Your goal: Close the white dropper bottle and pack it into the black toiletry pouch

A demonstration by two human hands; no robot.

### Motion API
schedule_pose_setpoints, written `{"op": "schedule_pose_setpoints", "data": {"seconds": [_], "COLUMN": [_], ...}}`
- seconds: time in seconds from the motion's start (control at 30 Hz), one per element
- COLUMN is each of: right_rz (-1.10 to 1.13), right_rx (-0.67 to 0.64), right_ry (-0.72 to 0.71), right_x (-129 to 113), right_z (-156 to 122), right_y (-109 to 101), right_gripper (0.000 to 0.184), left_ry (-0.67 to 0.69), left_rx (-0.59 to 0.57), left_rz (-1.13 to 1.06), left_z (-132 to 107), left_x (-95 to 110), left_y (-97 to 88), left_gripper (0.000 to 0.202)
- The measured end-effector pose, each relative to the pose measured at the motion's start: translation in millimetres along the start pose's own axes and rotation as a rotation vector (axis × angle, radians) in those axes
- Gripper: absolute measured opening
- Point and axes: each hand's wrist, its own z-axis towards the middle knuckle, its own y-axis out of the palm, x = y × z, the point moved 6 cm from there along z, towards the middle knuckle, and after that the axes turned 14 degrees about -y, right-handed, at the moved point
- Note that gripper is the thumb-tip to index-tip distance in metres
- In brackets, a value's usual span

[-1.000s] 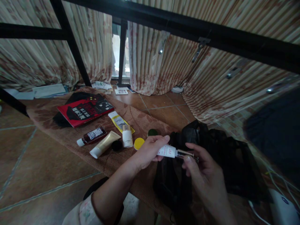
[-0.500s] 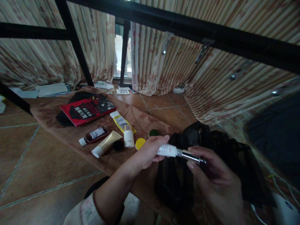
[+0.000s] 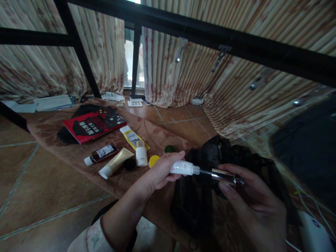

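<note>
My left hand (image 3: 161, 171) grips a small white tube (image 3: 182, 168) with pink print. My right hand (image 3: 256, 203) holds the tube's shiny metallic cap (image 3: 227, 176), drawn out to the right with a thin dark wand showing between cap and tube. Both hands hover over a black bag (image 3: 210, 189) lying on a brown woven mat (image 3: 123, 182). To the left on the mat lie a beige tube (image 3: 115, 162), a dark bottle with a white cap (image 3: 101, 154), a small white bottle (image 3: 141, 154) and a yellow tube (image 3: 132, 135).
A red and black book (image 3: 94, 124) lies further back on the mat. A yellow lid (image 3: 153, 161), a green lid (image 3: 169, 149) and a black lid (image 3: 129, 163) sit near the bottles. Black metal bars (image 3: 183, 28) and striped curtains (image 3: 168, 70) surround the tiled floor. A white device (image 3: 315, 234) is at the lower right.
My right hand has pulled the metallic cap away from the white tube to the right, exposing the thin wand. My left hand kept hold of the tube and shifted slightly left.
</note>
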Motion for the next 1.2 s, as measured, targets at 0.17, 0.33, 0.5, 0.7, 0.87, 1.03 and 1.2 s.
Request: {"op": "schedule_pose_setpoints", "data": {"seconds": [0.17,0.33,0.5,0.7,0.87,1.03,1.2], "right_rz": [0.009,-0.005,-0.026,0.044,0.119,0.125,0.226], "right_rx": [0.008,0.082,0.116,0.149,0.182,0.190,0.244], "right_ry": [0.032,0.029,0.034,0.064,0.099,0.126,0.178], "right_x": [-5,-10,-15,-10,-3,0,-1], "right_z": [-1,-3,-1,-2,-4,-4,-6], "right_y": [-4,-15,-21,-23,-22,-22,-23], "right_gripper": [0.029,0.031,0.030,0.032,0.034,0.034,0.034], "left_ry": [-0.011,-0.006,-0.025,-0.057,-0.083,-0.069,0.006], "left_rx": [0.007,0.024,0.014,-0.003,-0.017,-0.078,-0.263], "left_rz": [-0.032,-0.078,-0.112,-0.181,-0.220,-0.246,-0.292], "left_z": [0,-1,-1,0,0,3,0], "left_x": [0,2,1,0,0,-1,7], "left_y": [-0.7,-3.9,-4.7,-4.0,-2.8,-3.1,5.6], "left_gripper": [0.037,0.035,0.035,0.033,0.031,0.032,0.042]}}
